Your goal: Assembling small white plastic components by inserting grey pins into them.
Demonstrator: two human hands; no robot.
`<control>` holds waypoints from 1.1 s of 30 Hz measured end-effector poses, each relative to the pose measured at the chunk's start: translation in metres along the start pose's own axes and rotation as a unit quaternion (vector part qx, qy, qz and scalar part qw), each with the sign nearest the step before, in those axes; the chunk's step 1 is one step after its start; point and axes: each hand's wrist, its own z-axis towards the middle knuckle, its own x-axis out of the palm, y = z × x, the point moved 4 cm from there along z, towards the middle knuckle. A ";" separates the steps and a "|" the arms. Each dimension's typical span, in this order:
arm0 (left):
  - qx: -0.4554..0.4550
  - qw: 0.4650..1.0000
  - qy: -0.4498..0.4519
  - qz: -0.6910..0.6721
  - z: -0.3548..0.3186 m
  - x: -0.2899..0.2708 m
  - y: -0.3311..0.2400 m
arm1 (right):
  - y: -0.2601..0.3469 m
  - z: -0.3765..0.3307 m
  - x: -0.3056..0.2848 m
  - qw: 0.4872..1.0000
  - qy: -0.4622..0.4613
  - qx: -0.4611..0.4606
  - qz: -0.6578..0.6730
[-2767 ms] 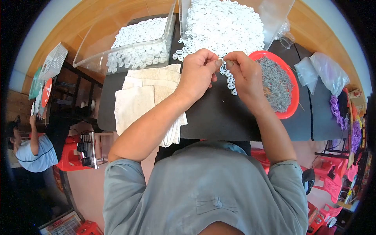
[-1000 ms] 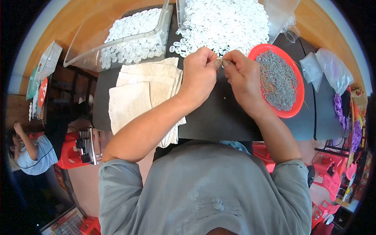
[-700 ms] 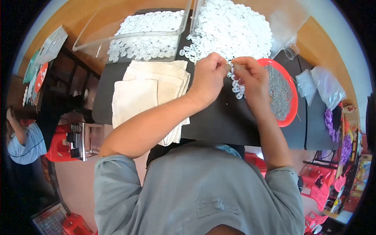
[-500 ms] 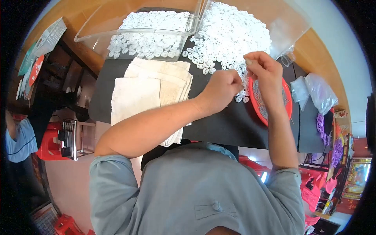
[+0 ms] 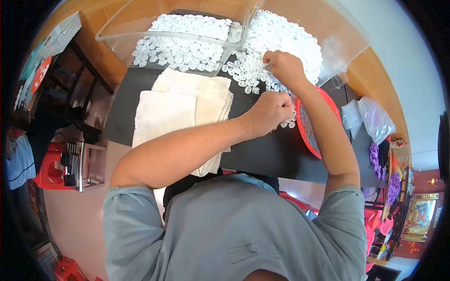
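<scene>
My left hand (image 5: 271, 114) is closed in a pinch above the dark table, just left of a red basket (image 5: 313, 147). What its fingertips hold is too small to make out; a few small white oval pieces (image 5: 288, 124) show right beside them. Over the near side of a big heap of white oval plastic pieces with holes (image 5: 281, 35), my right hand (image 5: 287, 70) has its thumb and fingers drawn together. Whether a piece is between them is hidden. Thin grey wire-like bits (image 5: 305, 125) lie inside the basket, partly covered by my right forearm.
Folded cream cloths (image 5: 166, 110) lie on the table's left. Behind them a clear plastic bin (image 5: 206, 40) holds more white pieces. Clear bags (image 5: 375, 119) and purple cord (image 5: 376, 157) are at the right edge. A person's sleeve (image 5: 21, 157) shows far left.
My right hand has moved up and left, from above the basket to the heap. My left hand has shifted slightly down and stays pinched. The whole view has tilted a little.
</scene>
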 end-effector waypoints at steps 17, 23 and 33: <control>0.039 0.942 -0.282 -0.178 0.007 -0.049 -0.015 | -0.003 -0.011 -0.004 0.997 -0.043 -0.059 0.003; 0.040 0.941 -0.287 -0.174 0.009 -0.056 -0.015 | -0.003 -0.018 -0.010 0.999 -0.030 -0.020 -0.018; 0.080 0.937 -0.310 -0.143 0.012 -0.058 -0.010 | 0.008 -0.041 -0.028 0.995 -0.084 -0.047 0.004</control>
